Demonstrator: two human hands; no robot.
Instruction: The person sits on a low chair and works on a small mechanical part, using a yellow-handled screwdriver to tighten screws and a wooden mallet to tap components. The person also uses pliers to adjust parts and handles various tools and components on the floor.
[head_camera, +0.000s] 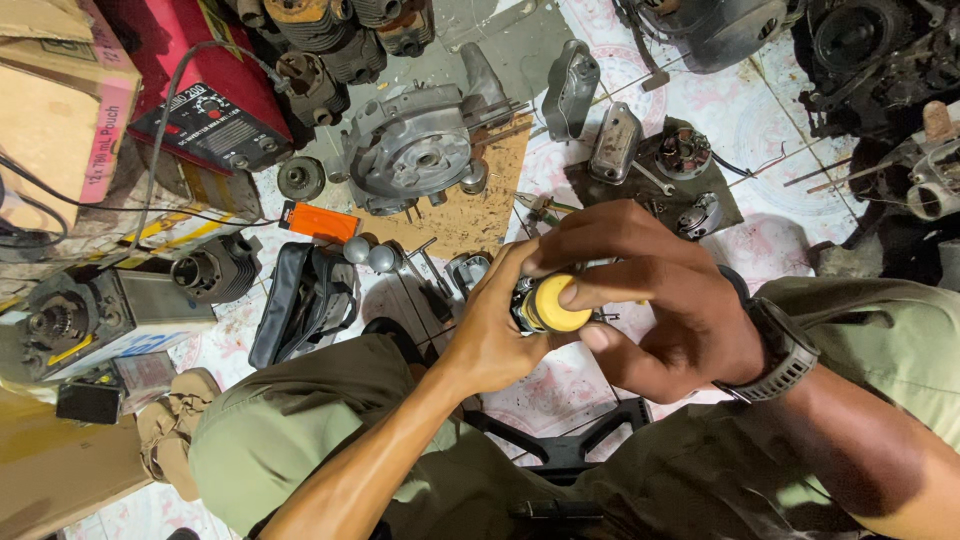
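My right hand (655, 295) wraps over a tool with a round yellow handle end (555, 304), fingers curled around it from above. My left hand (490, 330) grips the same tool from the left side, thumb pressed near its dark collar. The tool's lower part is hidden between both palms. Both hands hover over my knees in olive trousers, above a white patterned tile floor. A dark watch (785, 355) sits on my right wrist.
A grey engine crankcase (410, 150) lies on a cork board beyond the hands. A red welding machine (205, 110) stands at the upper left, a black pouch (295, 300) and an orange-handled cutter (320, 220) at left. Metal covers and engine parts crowd the top right.
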